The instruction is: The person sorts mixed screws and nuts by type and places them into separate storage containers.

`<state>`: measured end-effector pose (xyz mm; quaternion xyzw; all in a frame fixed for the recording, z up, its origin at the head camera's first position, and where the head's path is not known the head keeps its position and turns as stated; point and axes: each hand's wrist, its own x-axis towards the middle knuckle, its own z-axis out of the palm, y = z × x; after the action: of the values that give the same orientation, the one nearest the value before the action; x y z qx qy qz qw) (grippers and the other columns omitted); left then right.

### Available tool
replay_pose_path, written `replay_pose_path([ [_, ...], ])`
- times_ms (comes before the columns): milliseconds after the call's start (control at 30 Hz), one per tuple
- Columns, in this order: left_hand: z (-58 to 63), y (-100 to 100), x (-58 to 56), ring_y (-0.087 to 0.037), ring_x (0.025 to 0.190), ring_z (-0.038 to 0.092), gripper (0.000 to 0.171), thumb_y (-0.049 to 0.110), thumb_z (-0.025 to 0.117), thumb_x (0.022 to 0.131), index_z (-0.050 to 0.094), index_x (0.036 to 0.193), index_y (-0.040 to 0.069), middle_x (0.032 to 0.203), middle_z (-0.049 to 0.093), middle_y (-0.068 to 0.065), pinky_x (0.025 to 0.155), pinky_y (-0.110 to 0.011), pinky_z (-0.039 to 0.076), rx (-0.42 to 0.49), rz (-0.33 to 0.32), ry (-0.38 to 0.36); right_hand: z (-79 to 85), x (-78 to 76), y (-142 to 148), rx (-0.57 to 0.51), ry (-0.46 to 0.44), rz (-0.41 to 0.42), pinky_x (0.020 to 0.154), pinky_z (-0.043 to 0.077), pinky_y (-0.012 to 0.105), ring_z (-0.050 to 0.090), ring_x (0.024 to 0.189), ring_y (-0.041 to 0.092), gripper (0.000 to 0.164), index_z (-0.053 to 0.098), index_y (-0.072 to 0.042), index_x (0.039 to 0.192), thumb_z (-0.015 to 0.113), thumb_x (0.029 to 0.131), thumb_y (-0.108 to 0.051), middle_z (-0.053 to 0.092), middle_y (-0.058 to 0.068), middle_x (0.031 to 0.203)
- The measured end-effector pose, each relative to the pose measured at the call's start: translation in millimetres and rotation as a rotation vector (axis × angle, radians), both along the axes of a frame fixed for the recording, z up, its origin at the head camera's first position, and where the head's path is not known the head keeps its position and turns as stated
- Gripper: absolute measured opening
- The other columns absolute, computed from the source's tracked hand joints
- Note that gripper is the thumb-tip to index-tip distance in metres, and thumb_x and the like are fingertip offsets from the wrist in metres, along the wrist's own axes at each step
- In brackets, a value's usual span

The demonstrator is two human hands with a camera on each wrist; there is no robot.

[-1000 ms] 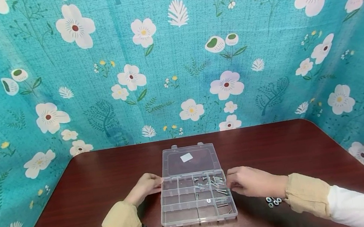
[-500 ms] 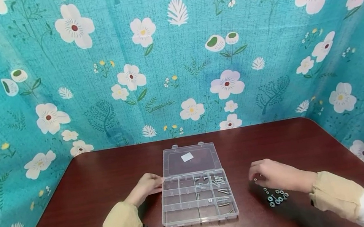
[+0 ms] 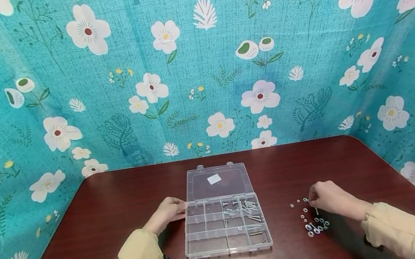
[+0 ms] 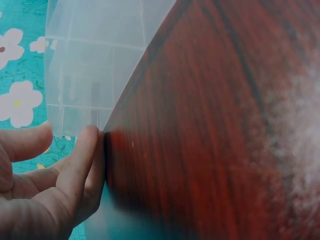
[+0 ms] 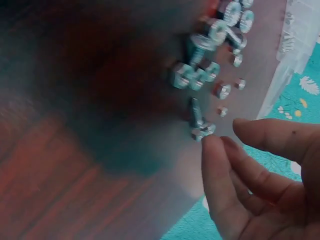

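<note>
A clear plastic compartment box (image 3: 207, 245) stands on the table with its lid (image 3: 195, 188) laid back. Screws (image 3: 250, 205) lie in its right-hand compartments. My left hand (image 3: 169, 211) rests at the box's left side near the hinge; in the left wrist view its fingertips (image 4: 91, 131) are at the box wall, thumb spread apart. Over the loose hardware on the right is my right hand (image 3: 328, 196), its fingers reaching down beside a screw (image 5: 195, 112). In the right wrist view, a gap shows between thumb and fingertips. Several nuts (image 3: 310, 234) lie scattered nearby.
The dark red-brown table (image 3: 128, 188) ends at a flowered turquoise cloth (image 3: 201, 82) behind and at the sides. A white label (image 3: 214, 179) lies on the box lid. One small nut (image 3: 240, 228) sits inside the box.
My right hand has left the box's right side and moved right to the loose nuts and screws, uncovering more of them. My left hand has stayed at the box.
</note>
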<state>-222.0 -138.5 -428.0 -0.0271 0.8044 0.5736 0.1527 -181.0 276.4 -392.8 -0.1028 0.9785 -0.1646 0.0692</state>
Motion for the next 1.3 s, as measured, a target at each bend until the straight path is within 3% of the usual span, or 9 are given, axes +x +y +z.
replay_pose_path([
  [200,0.5,0.1,1.0,-0.026,0.088,0.058,0.025,0.001,0.051,0.091,0.055,0.104,-0.019,0.096,0.059,-0.022,0.077,-0.038,0.054,-0.011,0.016,-0.011,-7.5,1.9,0.8,0.007,-0.044,-0.05,0.048,0.042,0.027,0.048,0.057,0.013,0.007,0.063,-0.003,0.075,0.07,0.075,-0.005,0.055,0.001,0.065],
  [600,-3.7,-1.6,0.4,-0.031,0.096,0.057,0.025,0.001,0.051,0.09,0.055,0.105,-0.018,0.1,0.059,-0.023,0.078,-0.037,0.054,-0.02,0.011,-0.014,-19.3,3.5,0.1,-0.047,0.015,-0.028,0.047,0.04,0.026,0.044,0.055,0.014,0.014,0.06,-0.007,0.067,0.067,0.065,0.004,0.053,-0.001,0.061],
  [933,-3.0,-1.6,0.3,-0.024,0.09,0.057,0.025,0.0,0.05,0.09,0.054,0.105,-0.02,0.098,0.059,-0.024,0.077,-0.036,0.054,0.016,0.014,-0.022,-15.8,5.2,-20.2,-0.11,0.081,-0.017,0.044,0.036,0.023,0.042,0.049,0.01,0.016,0.058,-0.012,0.062,0.067,0.068,0.001,0.051,-0.004,0.057],
  [1100,-3.4,-1.3,-0.3,-0.024,0.089,0.058,0.024,-0.001,0.051,0.089,0.055,0.103,-0.02,0.097,0.061,-0.022,0.077,-0.036,0.055,0.011,0.017,-0.011,-8.1,4.6,-40.0,-0.148,0.214,0.06,0.045,0.039,0.02,0.044,0.054,0.007,0.014,0.062,-0.012,0.065,0.067,0.067,0.001,0.052,-0.005,0.065],
  [1300,-2.5,-1.4,-0.7,-0.026,0.091,0.058,0.025,-0.001,0.051,0.089,0.054,0.104,-0.021,0.099,0.06,-0.025,0.077,-0.037,0.054,0.01,-0.002,-0.001,-5.7,6.6,-67.1,-0.269,0.442,0.282,0.051,0.045,0.017,0.047,0.061,0.004,0.016,0.063,-0.011,0.069,0.067,0.065,0.004,0.053,-0.007,0.07],
])
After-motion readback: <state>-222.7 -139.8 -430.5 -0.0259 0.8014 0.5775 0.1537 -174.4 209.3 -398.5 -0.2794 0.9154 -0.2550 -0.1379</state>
